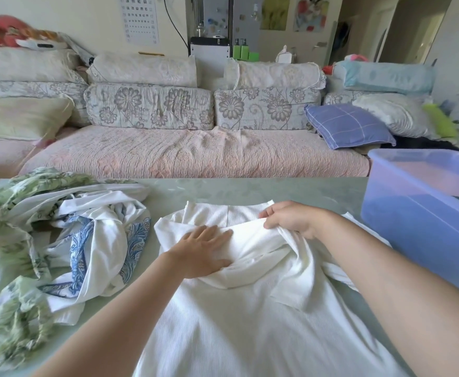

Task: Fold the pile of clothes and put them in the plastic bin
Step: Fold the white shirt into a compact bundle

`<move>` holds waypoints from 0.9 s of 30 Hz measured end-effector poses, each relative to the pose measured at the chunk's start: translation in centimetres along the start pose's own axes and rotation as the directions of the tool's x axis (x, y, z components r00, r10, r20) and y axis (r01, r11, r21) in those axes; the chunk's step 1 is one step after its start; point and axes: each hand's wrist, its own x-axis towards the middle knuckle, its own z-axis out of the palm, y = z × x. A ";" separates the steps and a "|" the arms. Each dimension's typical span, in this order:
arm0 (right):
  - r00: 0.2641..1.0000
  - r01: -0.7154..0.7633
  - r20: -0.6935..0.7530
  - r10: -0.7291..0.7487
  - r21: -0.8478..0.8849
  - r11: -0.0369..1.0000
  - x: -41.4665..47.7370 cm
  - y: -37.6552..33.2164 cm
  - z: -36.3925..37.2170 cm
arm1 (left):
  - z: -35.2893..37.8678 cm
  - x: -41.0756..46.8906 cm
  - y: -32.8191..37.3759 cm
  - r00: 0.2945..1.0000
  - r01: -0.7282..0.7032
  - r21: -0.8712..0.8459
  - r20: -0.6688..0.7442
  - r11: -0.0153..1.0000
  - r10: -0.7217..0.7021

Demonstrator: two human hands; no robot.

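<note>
A living room with a long flowered sofa [190, 153] fills the top of the frame. In front of it is a pale green counter [222, 189].

The white top [250, 308] lies spread in the middle of the counter and runs down to the bottom edge of the frame. The left hand [201, 251] is flat on it with straight fingers, pressing the cloth down. The right hand [290, 219] pinches a lifted edge of the same top between thumb and fingers.

The pile of clothes [59, 240], green and blue prints all mixed up, sits at the left of the frame, just beside the white top. The plastic bin [426, 213], see-through blue, is at the right edge, close to the right arm. I cannot tell what is in it.

What could go wrong:
- The cloth is bunched and lumpy between the two hands. If it is folded like this, the fold will likely come out crooked.
- If the flat hand lifts too soon, the whole top may slide along when the other hand pulls.
- A bit of white cloth pokes out under the right arm. It could get missed and stick out of the fold.
- The pile is so near that a loose piece could get caught in the fold.
</note>
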 end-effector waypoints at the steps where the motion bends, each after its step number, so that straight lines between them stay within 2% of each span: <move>1: 0.993 0.066 -0.095 -0.074 -0.082 0.994 0.2 0.1 -0.3 | -0.2 0.2 0.1 0.998 0.031 -0.005 0.049 0.999 -0.031; 3: 0.906 0.145 -0.328 -0.270 -0.358 0.922 0.6 0.7 -0.8 | -0.6 0.7 0.3 0.984 0.095 0.002 0.150 0.996 -0.094; 4: 0.858 0.159 -0.364 -0.363 -0.484 0.861 0.8 1.1 -0.9 | -0.8 1.0 0.5 0.973 0.125 0.015 0.192 0.992 -0.125; 6: 0.855 0.134 -0.296 -0.426 -0.668 0.732 0.8 1.9 -0.8 | -1.4 1.7 1.2 0.963 0.160 0.013 0.219 0.987 -0.159; 8: 0.886 0.090 -0.246 -0.394 -0.741 0.665 0.8 2.5 -0.8 | -1.8 2.5 2.6 0.988 0.118 -0.012 0.104 0.993 -0.117; 10: 0.886 0.054 -0.298 -0.355 -0.693 0.719 0.3 2.5 -1.2 | -1.8 3.2 4.3 0.991 0.006 -0.038 -0.131 0.999 -0.011; 12: 0.893 -0.074 -0.375 -0.250 -0.671 0.738 -0.4 1.9 -1.9 | -1.5 3.8 5.9 0.966 -0.100 -0.124 -0.250 0.987 0.067; 14: 0.935 -0.244 -0.350 -0.062 -0.758 0.605 -1.8 1.3 -2.5 | -0.6 4.4 6.9 0.972 -0.152 -0.176 -0.204 0.973 0.115; 15: 0.952 -0.282 -0.302 0.057 -0.786 0.550 -2.5 1.2 -2.6 | -0.2 4.6 7.2 0.983 -0.135 -0.166 -0.148 0.977 0.110; 16: 0.955 -0.295 -0.245 0.164 -0.784 0.546 -3.1 1.4 -2.6 | 0.2 4.7 7.4 0.991 -0.110 -0.137 -0.096 0.984 0.097; 17: 0.953 -0.296 -0.187 0.240 -0.752 0.589 -3.4 1.7 -2.7 | 0.3 4.8 7.5 0.995 -0.092 -0.111 -0.052 0.990 0.086; 19: 0.956 -0.290 -0.157 0.247 -0.624 0.726 -3.9 2.3 -3.1 | 0.0 4.6 7.7 0.996 -0.089 -0.105 -0.002 0.990 0.089; 22: 0.928 -0.256 -0.331 0.171 -0.233 0.938 -3.7 2.9 -4.4 | -0.7 4.3 7.9 0.993 -0.114 -0.160 -0.041 0.981 0.109; 24: 0.891 -0.163 -0.420 0.170 0.052 0.985 -3.4 3.3 -5.8 | -1.3 4.2 7.8 0.989 -0.124 -0.188 -0.107 0.974 0.105; 25: 0.882 -0.128 -0.441 0.168 0.118 0.985 -3.2 3.7 -6.4 | -1.6 4.1 7.9 0.985 -0.131 -0.197 -0.139 0.972 0.105; 26: 0.879 -0.106 -0.455 0.141 0.102 0.989 -3.2 4.1 -7.0 | -1.9 4.0 7.9 0.979 -0.141 -0.201 -0.174 0.969 0.106; 27: 0.880 -0.095 -0.465 0.092 0.016 0.995 -3.3 4.4 -7.6 | -2.2 3.9 7.8 0.972 -0.150 -0.203 -0.207 0.968 0.108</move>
